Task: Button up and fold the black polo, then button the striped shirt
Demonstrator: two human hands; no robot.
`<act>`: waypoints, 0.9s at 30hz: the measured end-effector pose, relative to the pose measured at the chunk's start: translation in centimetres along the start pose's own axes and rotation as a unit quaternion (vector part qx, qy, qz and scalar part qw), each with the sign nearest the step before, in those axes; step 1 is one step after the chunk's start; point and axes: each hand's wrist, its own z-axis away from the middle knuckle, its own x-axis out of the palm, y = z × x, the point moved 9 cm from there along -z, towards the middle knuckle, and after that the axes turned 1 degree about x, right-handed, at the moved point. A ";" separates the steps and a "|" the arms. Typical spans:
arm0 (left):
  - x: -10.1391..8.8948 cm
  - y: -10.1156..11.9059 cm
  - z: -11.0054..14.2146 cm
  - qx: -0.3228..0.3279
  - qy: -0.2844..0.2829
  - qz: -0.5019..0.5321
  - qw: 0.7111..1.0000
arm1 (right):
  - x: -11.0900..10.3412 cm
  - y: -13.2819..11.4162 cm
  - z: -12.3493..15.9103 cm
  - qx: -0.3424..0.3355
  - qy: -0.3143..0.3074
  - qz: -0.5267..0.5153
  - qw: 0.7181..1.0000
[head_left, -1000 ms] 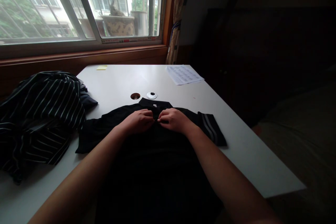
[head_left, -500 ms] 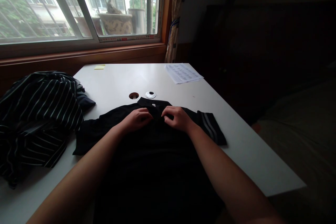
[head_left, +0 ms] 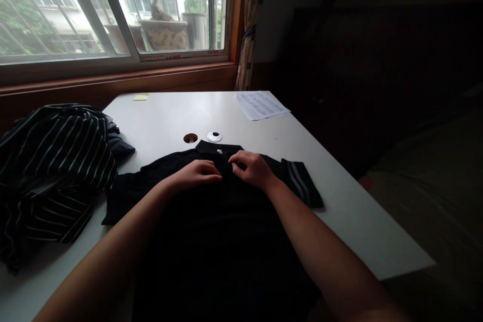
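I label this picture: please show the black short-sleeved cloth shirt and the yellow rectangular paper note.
Black short-sleeved cloth shirt [head_left: 226, 201], head view, chest part.
Yellow rectangular paper note [head_left: 141, 97], head view, middle.

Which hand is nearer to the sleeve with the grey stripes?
Right. The right hand is over the upper front of the black shirt, beside the striped sleeve; the left hand is farther off, toward the opposite sleeve.

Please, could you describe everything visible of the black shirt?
The black shirt lies spread on the white table, its collar at the far end, a white mark inside. It looks like soft cloth. The sleeve on the right has grey stripes. The left hand and right hand are at its front, below the collar; whether they pinch it is unclear. Its lower part is dark.
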 end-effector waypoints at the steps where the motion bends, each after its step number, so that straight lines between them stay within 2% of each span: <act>1: 0.3 -0.1 -0.1 -0.014 -0.011 0.005 1.000 | 0.0 -0.1 0.0 -0.002 0.005 0.002 1.000; 5: 1.0 -0.8 -0.2 -0.047 -0.029 0.017 0.998 | -0.3 -0.8 0.0 -0.016 0.022 0.011 1.000; 13: 0.5 -1.4 0.0 -0.092 -0.016 0.052 0.994 | -0.5 -1.3 0.0 -0.027 0.033 0.019 0.999; 27: 0.5 -1.0 0.5 -0.086 -0.033 0.068 0.993 | 0.1 -1.8 -0.1 -0.031 -0.009 -0.016 0.999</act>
